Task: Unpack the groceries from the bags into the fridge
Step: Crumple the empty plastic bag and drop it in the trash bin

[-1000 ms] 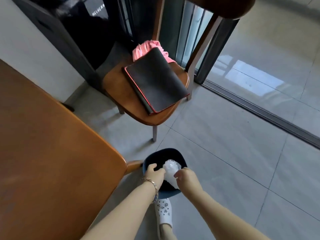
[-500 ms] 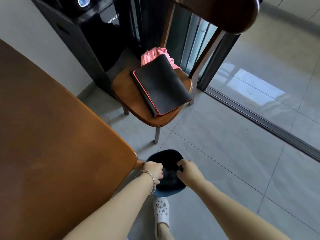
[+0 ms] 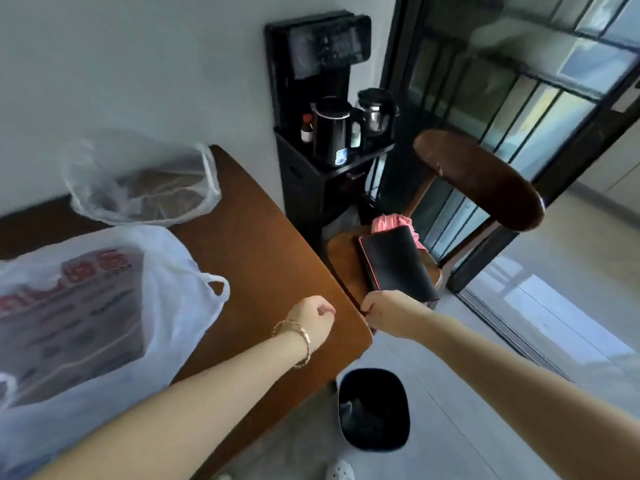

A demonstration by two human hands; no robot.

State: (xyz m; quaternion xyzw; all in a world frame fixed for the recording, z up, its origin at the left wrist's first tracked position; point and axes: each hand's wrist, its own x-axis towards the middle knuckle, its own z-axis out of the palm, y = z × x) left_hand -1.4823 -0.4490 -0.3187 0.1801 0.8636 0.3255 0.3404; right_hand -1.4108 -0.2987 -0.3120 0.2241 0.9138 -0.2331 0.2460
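**Bags on the table, hands at its corner**

Two plastic bags lie on the brown wooden table point(image 3: 277, 265). The near white bag point(image 3: 104, 306), printed in red, slumps at the left. Its long axis runs roughly left to right and one handle loop points right, toward the table's rounded corner. The far clear bag point(image 3: 138, 181) sits behind it near the wall, well apart from the hands, with its white handle at its right end. What either bag holds is too blurred to tell.

The left hand point(image 3: 313, 322), with one bracelet point(image 3: 294, 336) at the wrist, hovers over the table corner just right of the white bag's loop. Its fingers are curled into a fist with nothing in them. The right hand point(image 3: 391, 315) is just past the table edge, in front of the near end of a black folder point(image 3: 398, 268). Its fingers curl away from the camera, and I cannot tell whether they grip anything.

The folder lies on one wooden chair point(image 3: 346, 258), over a pink cloth point(image 3: 391, 221). One dark bin point(image 3: 374, 408) stands on the floor below the corner. Two kettles, one black point(image 3: 332, 131) and one glass point(image 3: 377, 110), stand on a black stand point(image 3: 311, 188).
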